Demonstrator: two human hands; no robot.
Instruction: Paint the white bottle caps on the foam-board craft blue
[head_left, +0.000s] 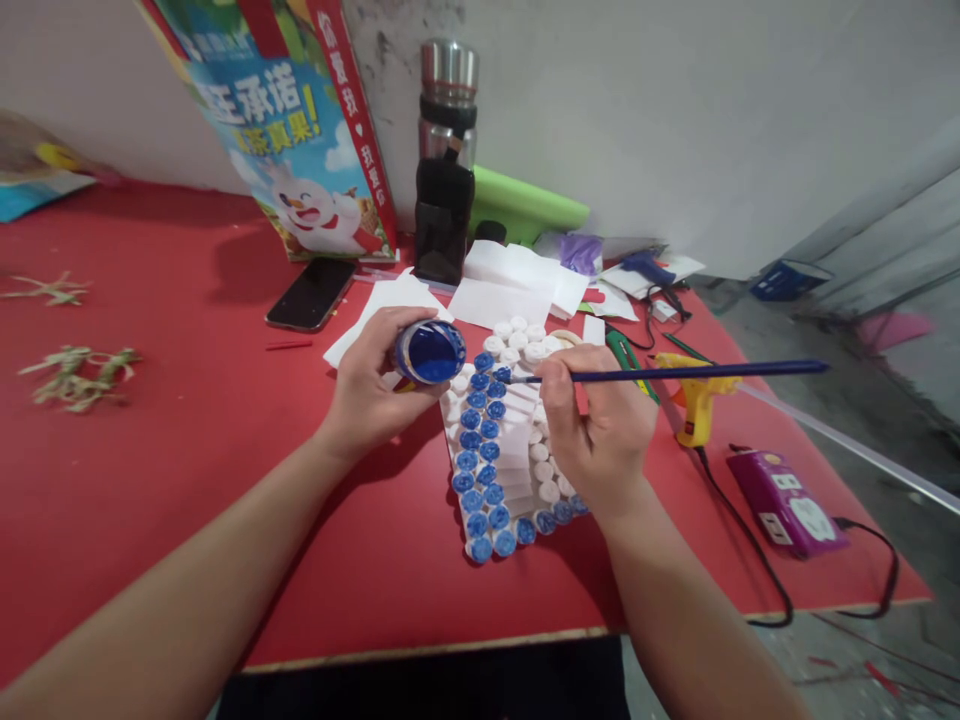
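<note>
My left hand [379, 385] grips a small jar of blue paint [431, 352], its open mouth tilted toward me. In my right hand [596, 425] is a paintbrush [697, 372] with a dark blue handle, held almost level. Its bristles touch or hover just over a blue roll near the top of the craft piece. That piece is a board edged with small rolled paper discs [470, 440]. Discs down the left side and along the bottom are blue; others [514, 340] at the top and right are white. Folded white paper strips [514, 455] run down its middle, partly behind my right hand.
Behind stand a printed carton [300, 150], a steel bottle [448, 90] and white papers [510, 280]. A phone [311, 293] lies left. Rightward are a green cutter [626, 355], a yellow glue gun [697, 400] and a purple box [787, 500] with cords. Straw pieces [79, 375] lie far left.
</note>
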